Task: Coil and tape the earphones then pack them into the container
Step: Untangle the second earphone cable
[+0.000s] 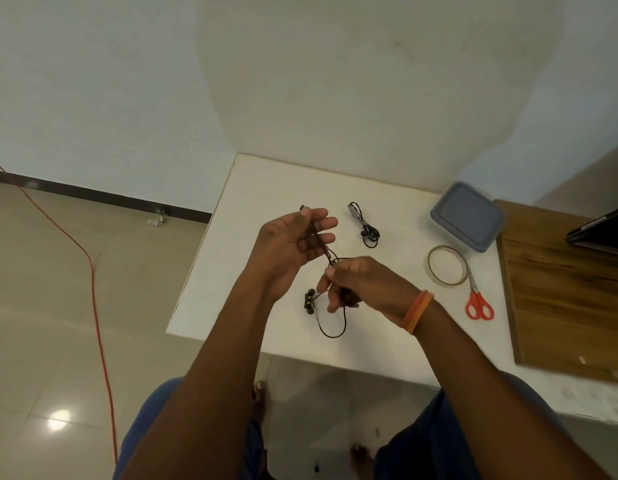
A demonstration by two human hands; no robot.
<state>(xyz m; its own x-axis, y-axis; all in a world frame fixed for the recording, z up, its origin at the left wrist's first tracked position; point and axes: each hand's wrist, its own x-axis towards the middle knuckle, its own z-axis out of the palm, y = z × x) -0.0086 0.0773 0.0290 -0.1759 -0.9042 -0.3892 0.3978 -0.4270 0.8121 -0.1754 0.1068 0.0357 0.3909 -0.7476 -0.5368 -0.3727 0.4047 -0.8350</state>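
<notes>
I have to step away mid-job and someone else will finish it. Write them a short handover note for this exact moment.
Left hand: holds the cable of the black earphones wound round its fingers.
Right hand: pinches the same cable; a loop and the earbuds hang below.
A second pair of earphones lies bundled on the white table.
Tape roll and scissors sit right of the hands; container behind them, lid on.
Done: coiling begun. Left: finish the coil, tape it, open container, pack.

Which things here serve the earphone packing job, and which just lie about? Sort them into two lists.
For the job:
earphones in hand, held by the left hand and right hand
coiled earphones
tape roll
scissors
lidded container

Just lying about:
wooden board
dark device
orange cable on the floor
</notes>
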